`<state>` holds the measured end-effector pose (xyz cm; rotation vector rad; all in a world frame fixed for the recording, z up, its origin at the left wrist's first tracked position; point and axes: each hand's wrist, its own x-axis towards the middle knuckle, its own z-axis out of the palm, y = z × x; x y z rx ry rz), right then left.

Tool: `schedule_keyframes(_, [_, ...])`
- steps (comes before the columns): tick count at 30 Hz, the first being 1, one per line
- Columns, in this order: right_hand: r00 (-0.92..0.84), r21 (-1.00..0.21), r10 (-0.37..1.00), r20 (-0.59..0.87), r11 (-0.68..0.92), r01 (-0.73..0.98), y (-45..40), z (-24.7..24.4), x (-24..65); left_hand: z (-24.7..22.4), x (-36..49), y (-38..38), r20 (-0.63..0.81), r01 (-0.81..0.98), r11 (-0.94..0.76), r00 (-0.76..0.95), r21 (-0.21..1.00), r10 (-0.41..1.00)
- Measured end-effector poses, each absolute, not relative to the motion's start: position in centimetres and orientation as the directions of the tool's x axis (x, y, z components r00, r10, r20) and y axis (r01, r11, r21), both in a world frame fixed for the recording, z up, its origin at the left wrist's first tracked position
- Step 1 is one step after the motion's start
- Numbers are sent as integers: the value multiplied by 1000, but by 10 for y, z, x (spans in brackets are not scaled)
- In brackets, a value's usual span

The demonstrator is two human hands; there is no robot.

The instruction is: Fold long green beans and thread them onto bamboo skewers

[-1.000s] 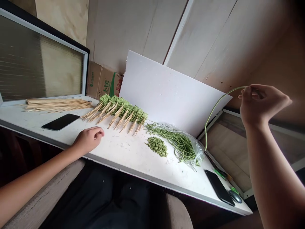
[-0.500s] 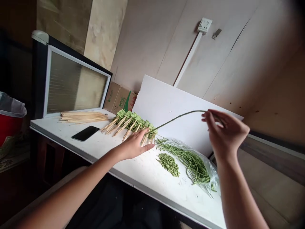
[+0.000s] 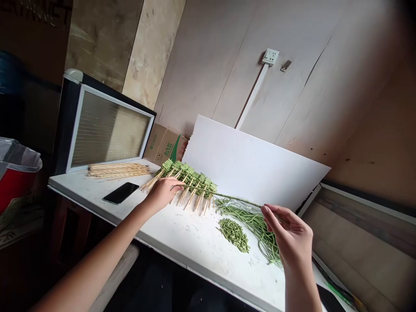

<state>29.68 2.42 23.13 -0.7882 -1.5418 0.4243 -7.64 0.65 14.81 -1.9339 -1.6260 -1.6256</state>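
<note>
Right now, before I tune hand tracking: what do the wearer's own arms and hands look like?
Bare left hand and bare right hand: no gloves, rings, watches or cables visible. The left forearm and right forearm narrow toward the wrists; no sleeves or clear markings in view.

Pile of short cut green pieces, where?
In the head view, right of centre, the cut pile lies on the white table, left of the long green stems and the right hand.

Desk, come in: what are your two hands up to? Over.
Left hand and right hand: each holding the long green stalk. Stalk: nearly straight, raised above table. Close by: skewered green pieces, bundled stalks.
</note>
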Motion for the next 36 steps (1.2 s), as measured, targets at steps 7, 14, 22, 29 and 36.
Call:
schedule_keyframes(7, [-171, -743, 792, 586, 609, 275, 32, 214, 305, 111, -73, 26, 508, 813, -233, -88, 534, 857])
schedule_keyframes(14, [-342, -685, 757, 556, 651, 328, 23, 198, 281, 129, -26, -8, 323, 741, -348, 186, 575, 928])
schedule_keyframes(22, [-511, -681, 687, 517, 692, 241, 11, 180, 247, 160, 42, -40, 556, 409, -572, 172, 711, 813])
schedule_keyframes(29, [-370, -723, 718, 589, 673, 156, 12, 179, 254, 161, 29, -34, 535, 384, -537, 123, 751, 836])
schedule_keyframes(36, [-426, -508, 562, 709, 826, 245, 15, 172, 254, 160, 31, -36, 472, 374, -478, 114, 794, 874])
